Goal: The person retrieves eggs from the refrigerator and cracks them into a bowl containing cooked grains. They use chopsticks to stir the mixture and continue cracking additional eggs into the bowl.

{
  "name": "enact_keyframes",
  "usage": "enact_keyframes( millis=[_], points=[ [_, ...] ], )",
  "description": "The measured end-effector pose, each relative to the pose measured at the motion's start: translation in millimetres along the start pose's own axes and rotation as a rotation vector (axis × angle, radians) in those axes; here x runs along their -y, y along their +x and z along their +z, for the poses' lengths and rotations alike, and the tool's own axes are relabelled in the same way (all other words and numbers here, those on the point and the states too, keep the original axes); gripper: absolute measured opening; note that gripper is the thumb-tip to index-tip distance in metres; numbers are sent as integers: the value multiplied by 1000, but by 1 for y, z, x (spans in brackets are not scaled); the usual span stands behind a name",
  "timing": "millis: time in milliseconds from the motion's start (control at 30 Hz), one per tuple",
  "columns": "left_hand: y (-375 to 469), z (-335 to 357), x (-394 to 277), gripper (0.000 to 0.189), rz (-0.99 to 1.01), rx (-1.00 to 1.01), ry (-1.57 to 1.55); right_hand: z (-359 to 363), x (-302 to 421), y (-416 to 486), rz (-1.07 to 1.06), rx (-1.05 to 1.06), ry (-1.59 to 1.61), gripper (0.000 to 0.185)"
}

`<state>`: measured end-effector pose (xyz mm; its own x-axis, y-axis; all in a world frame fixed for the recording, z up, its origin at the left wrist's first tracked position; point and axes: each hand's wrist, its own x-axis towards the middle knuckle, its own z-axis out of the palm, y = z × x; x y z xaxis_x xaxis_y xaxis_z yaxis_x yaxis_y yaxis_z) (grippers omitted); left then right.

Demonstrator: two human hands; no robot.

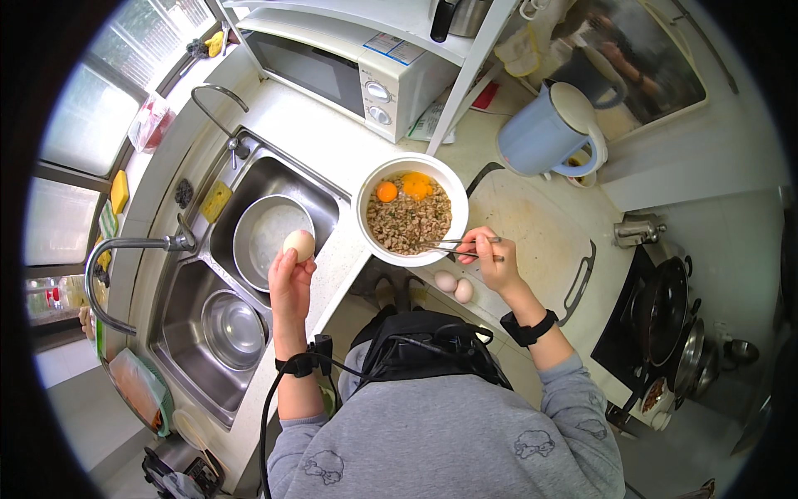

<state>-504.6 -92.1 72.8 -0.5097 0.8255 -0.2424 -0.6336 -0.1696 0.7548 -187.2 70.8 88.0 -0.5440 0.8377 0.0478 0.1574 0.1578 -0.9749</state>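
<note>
My left hand (292, 280) holds a whole egg (299, 246) up by its fingertips, in front of the sink. In my right hand (492, 259) is a pair of metal chopsticks (467, 241), their tips resting in a white bowl (462, 212). The bowl holds crumbly minced meat (408, 224) with green bits, plus raw egg: one round yolk (387, 191) and more yolk (416, 186) beside it. Two eggs (445, 280) lie on the counter edge just below the bowl, near my right wrist.
A cutting board (530, 224) lies right of the bowl, a blue kettle (539, 131) behind it. The double sink (187, 324) holds a metal pot (274, 209) and a basin (234, 329). A microwave (312, 68) stands at the back; a wok (664, 305) is on the stove at right.
</note>
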Motion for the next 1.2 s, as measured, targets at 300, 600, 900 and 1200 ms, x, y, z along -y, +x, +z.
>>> enact_keyframes(
  millis=[300,600,900,1200],
  points=[
    [0,1,0,39,-7,8,-2,-5,-8,0,53,36,27,39],
    [-1,1,0,40,-9,7,-5,-2,-10,-3,63,-37,83,38],
    [-3,2,0,40,6,-18,16,-6,-19,8,15,-105,32,43],
    [-3,-1,1,38,7,19,-4,-10,-17,8,18,-121,82,39]
  ],
)
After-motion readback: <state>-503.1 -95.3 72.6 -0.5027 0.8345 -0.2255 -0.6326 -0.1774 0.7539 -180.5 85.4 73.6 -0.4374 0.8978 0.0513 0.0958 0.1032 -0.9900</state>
